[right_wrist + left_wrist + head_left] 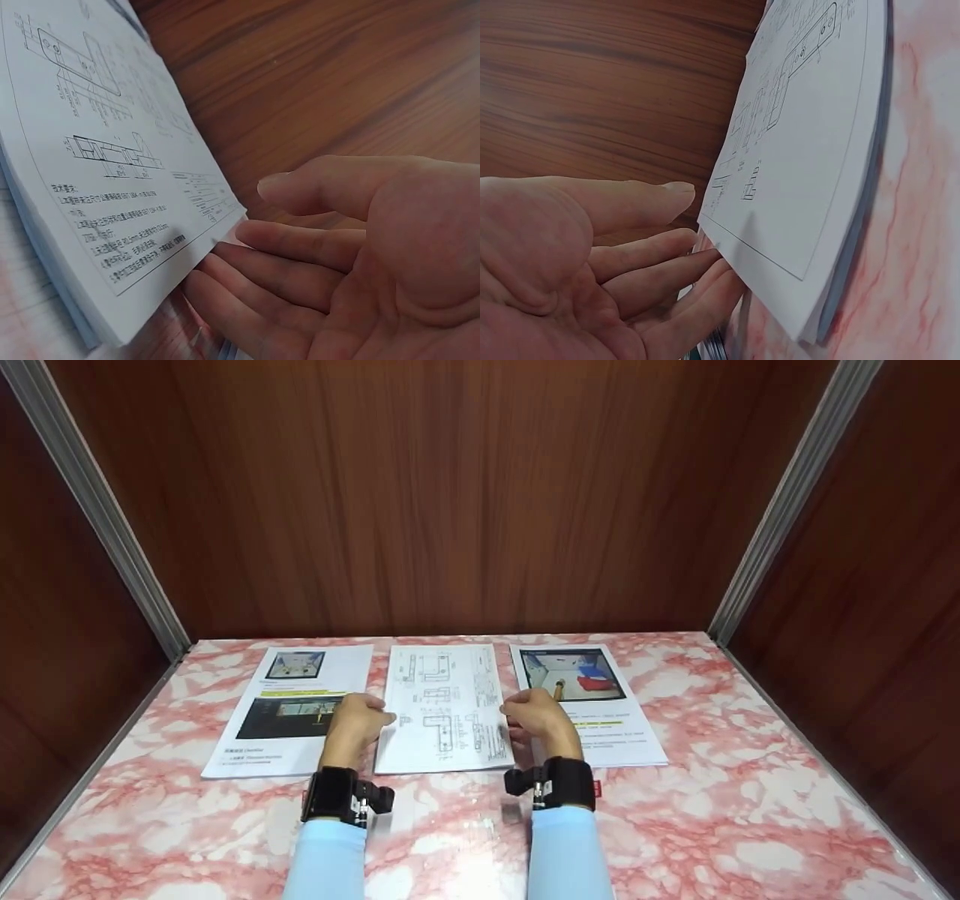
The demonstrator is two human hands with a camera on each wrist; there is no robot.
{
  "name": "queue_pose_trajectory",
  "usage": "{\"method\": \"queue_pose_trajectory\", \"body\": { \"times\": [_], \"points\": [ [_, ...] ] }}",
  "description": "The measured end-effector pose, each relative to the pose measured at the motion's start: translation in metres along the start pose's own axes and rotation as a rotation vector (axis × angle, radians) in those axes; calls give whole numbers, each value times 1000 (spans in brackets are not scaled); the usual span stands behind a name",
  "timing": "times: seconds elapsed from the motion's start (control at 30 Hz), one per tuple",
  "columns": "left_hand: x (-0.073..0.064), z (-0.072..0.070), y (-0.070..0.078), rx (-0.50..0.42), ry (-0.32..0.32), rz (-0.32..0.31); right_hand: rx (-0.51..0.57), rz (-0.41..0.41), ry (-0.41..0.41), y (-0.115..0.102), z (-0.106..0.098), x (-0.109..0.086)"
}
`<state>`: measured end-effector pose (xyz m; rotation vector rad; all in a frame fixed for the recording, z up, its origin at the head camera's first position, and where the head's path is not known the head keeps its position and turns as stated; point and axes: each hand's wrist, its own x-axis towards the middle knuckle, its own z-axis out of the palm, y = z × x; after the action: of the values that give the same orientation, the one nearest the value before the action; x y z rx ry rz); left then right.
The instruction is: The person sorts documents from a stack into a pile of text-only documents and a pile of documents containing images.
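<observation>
Between my hands lies a stack of white paper with technical line drawings on its top sheet. At its left edge is my left hand, fingers extended and thumb raised. In the left wrist view the lower fingers reach the edge of the stack. My right hand mirrors it at the right edge. The right wrist view shows its fingertips against the side of the stack, below printed text, with the thumb standing away from the sheets.
A stack of printed pages with pictures and yellow highlighting lies on the left, partly under my left hand in view. Another printed stack lies on the right. The pink-and-white marbled table is bounded by brown wood-grain panels.
</observation>
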<state>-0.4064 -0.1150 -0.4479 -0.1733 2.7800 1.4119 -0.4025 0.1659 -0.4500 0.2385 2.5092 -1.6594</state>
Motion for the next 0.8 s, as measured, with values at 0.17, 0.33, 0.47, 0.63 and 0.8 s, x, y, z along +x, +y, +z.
{"method": "queue_pose_trajectory", "body": {
  "times": [0.17,0.33,0.47,0.63,0.8],
  "points": [
    [-1,0,-1,-25,-3,-7,-26,-13,10,-1,-1,-1],
    [-1,0,-1,-12,-15,-23,-46,-26,13,0,0,0],
    [-1,-1,-1,1,-12,-12,-14,-13,0,0,0,0],
    [-1,-1,-1,-27,-11,-17,19,6,-6,-1,0,0],
    [-1,-1,-2,-31,-16,-5,45,21,-19,-1,0,-1]
  ]
}}
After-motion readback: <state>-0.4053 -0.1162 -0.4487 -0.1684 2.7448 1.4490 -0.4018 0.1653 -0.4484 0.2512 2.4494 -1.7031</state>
